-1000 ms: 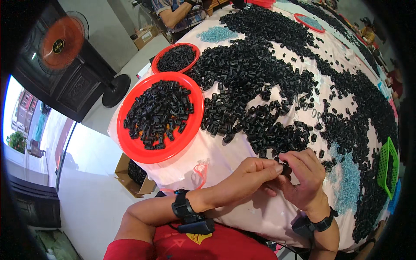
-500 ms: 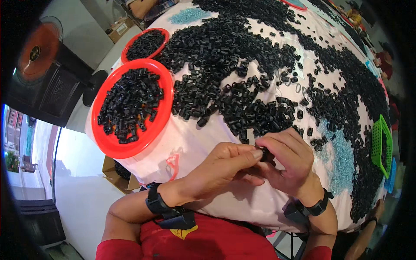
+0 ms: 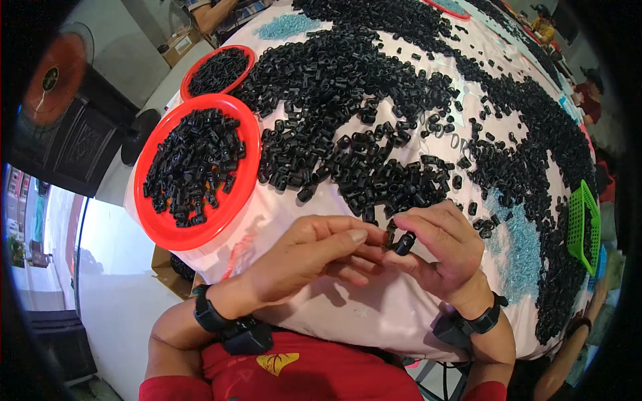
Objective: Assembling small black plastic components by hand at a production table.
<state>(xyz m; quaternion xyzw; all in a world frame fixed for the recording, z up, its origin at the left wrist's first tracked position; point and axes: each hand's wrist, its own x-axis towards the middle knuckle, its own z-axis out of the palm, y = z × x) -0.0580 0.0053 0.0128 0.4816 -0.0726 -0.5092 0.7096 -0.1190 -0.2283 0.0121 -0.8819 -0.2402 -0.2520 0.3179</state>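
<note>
From the head camera I see both hands meeting just above the near edge of the tabletop (image 3: pixel 374 314), which is draped in a pale pink cloth. My left hand (image 3: pixel 311 257) comes in from the lower left with its fingers drawn together, the thumb and forefinger tips closing toward a small black plastic tube (image 3: pixel 403 243). My right hand (image 3: pixel 438 250) pinches that tube between thumb and bent forefinger, so the piece sits between the two hands, at the fingertips of both, with the right hand having the firmer hold. The tube's long axis appears to tilt from lower left to upper right, one open end facing the left fingertips; whether the left hand holds a second piece I cannot tell. Just beyond the hands, a dense heap of loose black tubes (image 3: pixel 374 113) covers most of the cloth. To the left, a round red tray (image 3: pixel 249 175) filled with the same pieces overhangs the edge, a second red tray (image 3: pixel 192 72) behind it. A green basket (image 3: pixel 583 224) stands at the far right, beside patches of pale blue bits (image 3: pixel 518 247).
</note>
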